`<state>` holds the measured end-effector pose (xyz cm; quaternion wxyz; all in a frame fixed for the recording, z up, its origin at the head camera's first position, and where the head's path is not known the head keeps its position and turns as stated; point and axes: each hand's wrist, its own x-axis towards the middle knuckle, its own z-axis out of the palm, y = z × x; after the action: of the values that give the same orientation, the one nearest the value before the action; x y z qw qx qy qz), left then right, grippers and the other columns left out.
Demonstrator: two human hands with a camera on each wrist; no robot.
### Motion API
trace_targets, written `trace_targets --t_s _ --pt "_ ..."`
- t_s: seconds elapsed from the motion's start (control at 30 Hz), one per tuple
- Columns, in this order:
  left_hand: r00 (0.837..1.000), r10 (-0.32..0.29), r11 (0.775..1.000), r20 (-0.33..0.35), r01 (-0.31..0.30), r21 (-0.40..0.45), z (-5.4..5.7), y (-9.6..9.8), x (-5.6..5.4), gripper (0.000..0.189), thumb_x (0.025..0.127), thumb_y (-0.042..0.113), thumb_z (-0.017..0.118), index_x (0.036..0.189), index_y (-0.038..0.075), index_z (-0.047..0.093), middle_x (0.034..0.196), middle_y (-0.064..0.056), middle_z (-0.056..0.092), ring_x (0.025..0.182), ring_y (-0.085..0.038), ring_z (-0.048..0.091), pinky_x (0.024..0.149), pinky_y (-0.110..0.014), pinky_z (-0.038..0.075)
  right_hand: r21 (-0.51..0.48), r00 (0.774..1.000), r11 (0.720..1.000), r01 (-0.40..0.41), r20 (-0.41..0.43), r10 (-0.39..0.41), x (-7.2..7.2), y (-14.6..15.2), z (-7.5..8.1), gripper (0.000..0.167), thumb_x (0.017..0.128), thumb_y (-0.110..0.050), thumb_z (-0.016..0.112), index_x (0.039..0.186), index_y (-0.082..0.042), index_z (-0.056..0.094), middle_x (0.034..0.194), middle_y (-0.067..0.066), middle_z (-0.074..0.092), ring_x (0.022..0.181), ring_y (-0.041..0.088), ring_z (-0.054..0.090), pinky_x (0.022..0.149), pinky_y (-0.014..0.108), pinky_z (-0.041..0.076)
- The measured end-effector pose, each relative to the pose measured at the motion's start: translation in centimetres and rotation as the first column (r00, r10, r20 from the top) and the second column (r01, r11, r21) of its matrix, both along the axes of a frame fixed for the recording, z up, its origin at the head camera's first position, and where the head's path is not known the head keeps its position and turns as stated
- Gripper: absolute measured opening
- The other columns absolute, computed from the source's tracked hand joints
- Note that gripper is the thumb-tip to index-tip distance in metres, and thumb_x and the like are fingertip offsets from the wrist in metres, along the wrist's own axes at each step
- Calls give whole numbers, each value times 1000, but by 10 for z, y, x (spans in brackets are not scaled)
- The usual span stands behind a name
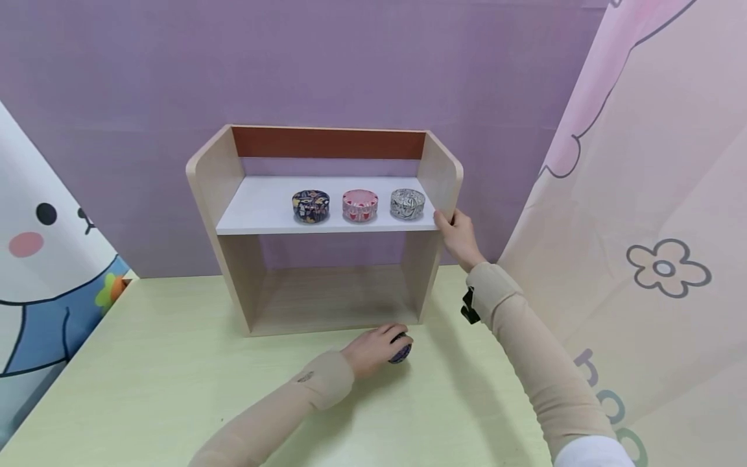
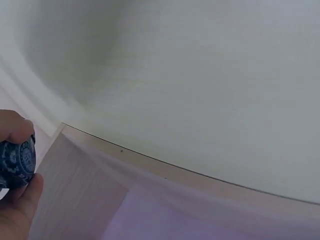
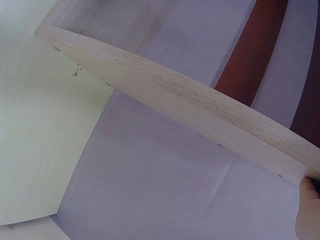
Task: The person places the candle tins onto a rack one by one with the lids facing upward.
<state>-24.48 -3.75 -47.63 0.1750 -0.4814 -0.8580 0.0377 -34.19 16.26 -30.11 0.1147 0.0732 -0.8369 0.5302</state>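
My left hand (image 1: 373, 350) grips a small round tin (image 1: 400, 348) with a dark patterned print, low in front of the shelf's lower right corner. In the left wrist view the tin (image 2: 19, 161) shows dark blue with a pale floral pattern, held between thumb and fingers. A two-level wooden shelf (image 1: 327, 232) stands behind it. My right hand (image 1: 461, 239) holds the front edge of the shelf's right side panel, at the height of the white board; part of that hand (image 3: 309, 210) shows at the panel in the right wrist view.
Three round tins stand in a row on the upper board: a dark floral one (image 1: 311, 206), a pink one (image 1: 360, 205) and a black-and-white one (image 1: 407, 203). The shelf rests on a pale table (image 1: 175, 363). Printed curtains hang at left and right (image 1: 642, 194), with a purple backdrop behind.
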Motion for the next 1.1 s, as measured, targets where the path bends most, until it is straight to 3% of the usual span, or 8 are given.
trace_targets --t_s 0.13,0.23,0.3,0.43,0.7,0.73,0.93,1.1 --pt "995 42 996 93 -49 68 5 -4 7 66 73 12 77 129 12 42 132 -9 44 118 -21 49 92 -27 49 -2 1000 1000 -1 4 1 -1 0 -1 51 94 -38 45 128 0 47 120 19 55 105 25 52 93 38 44" --pt "972 67 981 227 -106 164 10 -6 12 66 73 9 75 129 10 40 130 -8 44 115 -21 51 94 -29 47 -5 1000 1000 -2 3 2 0 0 -1 50 94 -38 45 127 0 47 120 19 55 105 25 52 93 39 43" --pt "934 80 958 348 -169 232 13 -5 16 67 74 9 73 131 10 38 130 -6 43 115 -21 51 96 -30 46 -6 1000 1000 -3 1 3 0 1 -1 49 95 -37 45 127 0 47 120 19 55 105 25 51 93 39 44" --pt "832 81 887 549 -312 342 21 -4 23 68 76 9 73 133 11 37 129 -3 46 114 -21 51 97 -33 45 -6 1000 1000 2 -3 -2 0 0 0 48 95 -35 45 127 0 47 121 18 55 105 25 52 93 39 44" --pt "689 50 761 723 -496 419 27 -2 33 73 65 6 78 127 13 39 117 -10 54 102 -23 56 82 -35 51 -11 1000 1000 4 2 -4 1 1 1 48 95 -34 45 129 -1 46 124 18 54 109 25 52 95 40 44" --pt "675 43 746 736 -512 426 27 -2 34 74 64 6 78 127 13 38 117 -11 55 101 -24 56 81 -36 51 -11 1000 1000 1 2 -1 1 1 1 48 95 -34 44 129 -1 46 124 18 54 109 25 52 95 40 44" --pt "629 -25 687 777 -554 471 28 -7 38 75 62 8 78 125 12 37 119 -15 53 106 -30 55 86 -43 49 -22 1000 1000 -1 2 1 2 0 1 48 95 -35 45 128 -1 46 122 18 55 106 24 53 93 39 44" --pt "580 -67 670 812 -577 467 31 -12 39 75 62 10 77 127 12 40 120 -12 53 108 -29 54 89 -44 48 -20 1000 1000 -2 2 2 2 1 1 48 95 -36 45 128 -1 47 122 18 55 106 24 52 93 39 44"
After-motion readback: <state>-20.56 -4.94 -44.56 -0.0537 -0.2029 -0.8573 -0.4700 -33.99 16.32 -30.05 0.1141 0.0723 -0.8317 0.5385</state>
